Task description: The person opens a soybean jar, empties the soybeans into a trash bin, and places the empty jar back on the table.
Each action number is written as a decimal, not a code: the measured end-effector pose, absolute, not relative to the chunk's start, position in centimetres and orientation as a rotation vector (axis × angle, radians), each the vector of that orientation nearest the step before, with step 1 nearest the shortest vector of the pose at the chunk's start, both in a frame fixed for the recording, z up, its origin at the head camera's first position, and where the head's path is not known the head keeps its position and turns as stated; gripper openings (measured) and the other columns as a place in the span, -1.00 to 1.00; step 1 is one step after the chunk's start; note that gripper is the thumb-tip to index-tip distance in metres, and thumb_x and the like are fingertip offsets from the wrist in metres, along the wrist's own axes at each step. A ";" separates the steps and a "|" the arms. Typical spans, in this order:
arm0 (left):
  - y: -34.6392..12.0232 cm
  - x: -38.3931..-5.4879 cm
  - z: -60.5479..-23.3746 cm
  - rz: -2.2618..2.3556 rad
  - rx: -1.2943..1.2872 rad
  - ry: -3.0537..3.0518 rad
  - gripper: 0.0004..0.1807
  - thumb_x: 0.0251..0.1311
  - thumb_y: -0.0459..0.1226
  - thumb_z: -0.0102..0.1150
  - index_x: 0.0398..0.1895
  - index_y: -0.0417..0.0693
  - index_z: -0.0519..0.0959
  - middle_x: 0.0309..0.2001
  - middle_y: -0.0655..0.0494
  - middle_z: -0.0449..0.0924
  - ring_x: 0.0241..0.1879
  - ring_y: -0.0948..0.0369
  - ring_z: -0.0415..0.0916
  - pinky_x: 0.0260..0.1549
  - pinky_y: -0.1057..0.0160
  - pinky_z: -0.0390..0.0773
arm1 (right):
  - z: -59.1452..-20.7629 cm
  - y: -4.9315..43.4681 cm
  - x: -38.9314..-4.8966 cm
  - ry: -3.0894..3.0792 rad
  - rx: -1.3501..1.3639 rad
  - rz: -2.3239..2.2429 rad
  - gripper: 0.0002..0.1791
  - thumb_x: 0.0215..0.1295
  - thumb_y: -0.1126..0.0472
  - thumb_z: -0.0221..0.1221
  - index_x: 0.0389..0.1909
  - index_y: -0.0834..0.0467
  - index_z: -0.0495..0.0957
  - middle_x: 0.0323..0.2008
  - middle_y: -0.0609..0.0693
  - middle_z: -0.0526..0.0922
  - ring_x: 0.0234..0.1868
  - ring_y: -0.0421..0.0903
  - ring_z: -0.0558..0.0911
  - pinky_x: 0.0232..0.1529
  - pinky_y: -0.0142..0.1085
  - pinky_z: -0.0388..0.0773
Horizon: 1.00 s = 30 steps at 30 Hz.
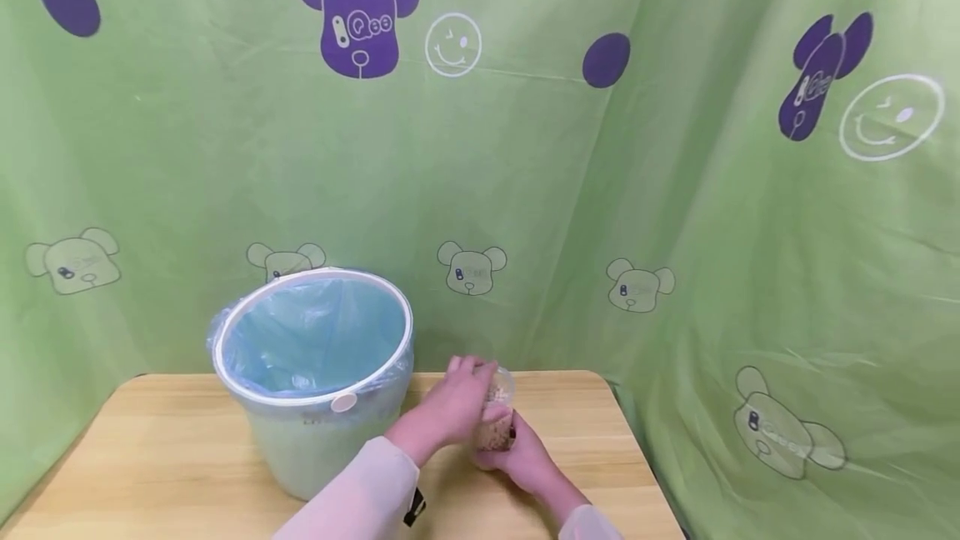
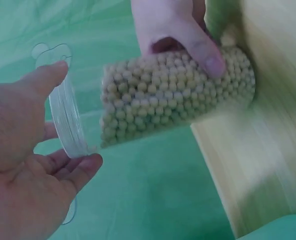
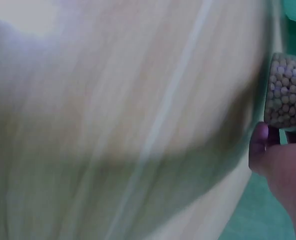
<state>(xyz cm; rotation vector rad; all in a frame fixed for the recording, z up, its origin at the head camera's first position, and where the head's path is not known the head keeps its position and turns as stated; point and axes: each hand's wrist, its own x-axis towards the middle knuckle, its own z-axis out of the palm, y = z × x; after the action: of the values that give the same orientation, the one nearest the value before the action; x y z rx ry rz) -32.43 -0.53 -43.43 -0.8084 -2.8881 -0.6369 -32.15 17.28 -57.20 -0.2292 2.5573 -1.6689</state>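
A clear plastic jar (image 1: 495, 433) filled with round beige beans stands between both hands near the table's far side. My right hand (image 1: 527, 457) grips the jar low on its body; in the left wrist view its thumb lies across the beans (image 2: 152, 92). The fingers of my left hand (image 1: 456, 402) are curled round the clear lid (image 2: 68, 117) at the jar's mouth, with thumb and fingertips on opposite sides of the rim. A bean-free clear band shows between the lid and the beans. In the right wrist view only the jar's base end (image 3: 287, 92) and part of that hand appear.
A tall pale bin (image 1: 322, 448) with a white rim and blue plastic liner stands on the wooden table (image 1: 172, 457), left of the hands. Green printed cloth (image 1: 517, 157) hangs behind and to the right of the table.
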 end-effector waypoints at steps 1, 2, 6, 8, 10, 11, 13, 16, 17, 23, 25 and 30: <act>-0.5 -32.4 -43.3 -0.632 -0.817 -2.878 -0.11 0.24 0.19 0.20 0.50 -0.12 0.26 0.39 -0.13 0.38 0.34 -0.03 0.32 0.29 -0.04 0.54 | -56.9 17.5 -31.9 2.538 -0.233 -1.676 -0.02 -0.01 0.16 0.53 0.43 0.18 0.24 0.27 0.18 0.53 0.23 0.10 0.57 0.32 0.07 0.52; -0.5 -32.3 -43.1 -0.640 -0.823 -2.867 -0.11 0.24 0.20 0.20 0.49 -0.11 0.27 0.38 -0.12 0.40 0.33 -0.01 0.33 0.28 -0.03 0.55 | -56.6 17.8 -31.7 2.514 -0.233 -1.683 -0.03 0.00 0.16 0.53 0.43 0.17 0.24 0.27 0.17 0.53 0.23 0.10 0.57 0.31 0.05 0.53; -0.5 -32.1 -42.1 -0.730 -0.824 -2.836 -0.07 0.17 0.31 0.19 0.48 -0.03 0.30 0.35 -0.04 0.43 0.30 0.05 0.34 0.25 0.00 0.58 | -54.9 18.3 -30.6 2.445 -0.261 -1.717 -0.05 0.05 0.16 0.49 0.44 0.18 0.22 0.31 0.20 0.49 0.28 0.15 0.53 0.32 0.07 0.53; -0.7 -31.8 -41.4 -0.826 -0.825 -2.818 -0.04 0.12 0.34 0.20 0.48 0.00 0.31 0.36 -0.01 0.42 0.31 0.06 0.34 0.25 -0.02 0.58 | -54.1 18.3 -29.8 2.403 -0.289 -1.747 -0.05 0.08 0.17 0.47 0.46 0.20 0.19 0.34 0.24 0.46 0.32 0.19 0.50 0.35 0.08 0.49; -0.9 -31.5 -40.8 -0.924 -0.844 -2.792 -0.02 0.06 0.35 0.24 0.47 0.03 0.33 0.37 0.01 0.41 0.32 0.07 0.34 0.25 -0.04 0.57 | -53.2 18.1 -28.8 2.346 -0.319 -1.786 -0.04 0.11 0.19 0.44 0.48 0.23 0.14 0.37 0.27 0.42 0.36 0.21 0.47 0.39 0.07 0.45; -1.0 -31.3 -40.5 -0.979 -0.862 -2.774 -0.02 0.05 0.35 0.27 0.47 0.05 0.34 0.37 0.02 0.41 0.32 0.07 0.35 0.24 -0.05 0.58 | -52.8 18.1 -28.3 2.312 -0.335 -1.806 -0.03 0.13 0.20 0.43 0.49 0.24 0.13 0.38 0.28 0.41 0.37 0.21 0.46 0.41 0.03 0.45; -1.5 -30.9 -40.0 -1.087 -0.912 -2.736 -0.04 0.02 0.32 0.33 0.46 0.11 0.35 0.38 0.05 0.42 0.33 0.07 0.38 0.24 -0.07 0.57 | -51.9 18.1 -27.2 2.236 -0.370 -1.837 -0.04 0.14 0.22 0.42 0.49 0.27 0.11 0.38 0.29 0.41 0.36 0.17 0.47 0.41 -0.09 0.46; -2.3 -30.1 -39.3 -1.310 -0.999 -2.681 -0.08 0.00 0.21 0.44 0.46 0.25 0.34 0.37 0.14 0.45 0.30 0.10 0.45 0.21 -0.03 0.59 | -50.5 18.1 -25.6 2.060 -0.441 -1.882 -0.03 0.18 0.25 0.37 0.52 0.29 0.04 0.38 0.27 0.39 0.35 0.08 0.49 0.36 -0.27 0.48; -2.6 -29.9 -39.1 -1.404 -1.035 -2.657 -0.08 0.00 0.15 0.47 0.46 0.28 0.32 0.36 0.15 0.46 0.28 0.10 0.47 0.20 -0.01 0.60 | -50.2 18.2 -25.0 1.992 -0.469 -1.897 -0.02 0.18 0.27 0.35 0.52 0.30 0.01 0.38 0.25 0.38 0.34 0.05 0.49 0.36 -0.30 0.48; -3.9 -28.9 -37.5 -1.826 -1.462 -2.433 -0.01 -0.02 0.22 0.44 0.49 0.13 0.28 0.32 0.04 0.51 0.23 0.17 0.54 0.25 0.15 0.57 | -48.3 19.1 -22.3 1.610 -0.740 -1.894 -0.05 0.20 0.36 0.27 0.51 0.35 -0.07 0.34 0.12 0.45 0.32 0.01 0.53 0.38 -0.20 0.49; -4.0 -28.4 -37.0 -1.881 -1.683 -2.353 0.08 -0.08 0.36 0.37 0.46 0.02 0.31 0.31 -0.06 0.51 0.23 0.17 0.54 0.26 0.14 0.57 | -48.0 19.2 -21.6 1.493 -0.853 -1.848 -0.07 0.24 0.34 0.25 0.51 0.32 -0.08 0.35 0.14 0.45 0.34 0.04 0.52 0.41 -0.16 0.47; -3.6 -26.8 -36.0 -1.956 -2.112 -2.250 0.10 -0.14 0.33 0.44 0.42 -0.10 0.35 0.27 -0.14 0.53 0.18 0.19 0.55 0.26 0.13 0.57 | -47.9 19.0 -20.2 1.187 -0.979 -1.777 -0.14 0.35 0.31 0.20 0.54 0.24 -0.08 0.44 0.18 0.35 0.41 0.04 0.44 0.48 -0.14 0.39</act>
<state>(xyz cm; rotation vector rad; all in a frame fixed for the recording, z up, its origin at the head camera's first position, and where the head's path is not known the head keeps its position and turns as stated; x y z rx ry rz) -26.83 -3.57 -36.05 -2.1118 -2.2502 -1.9559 -20.19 19.01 -47.86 -0.9791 1.1872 -1.7770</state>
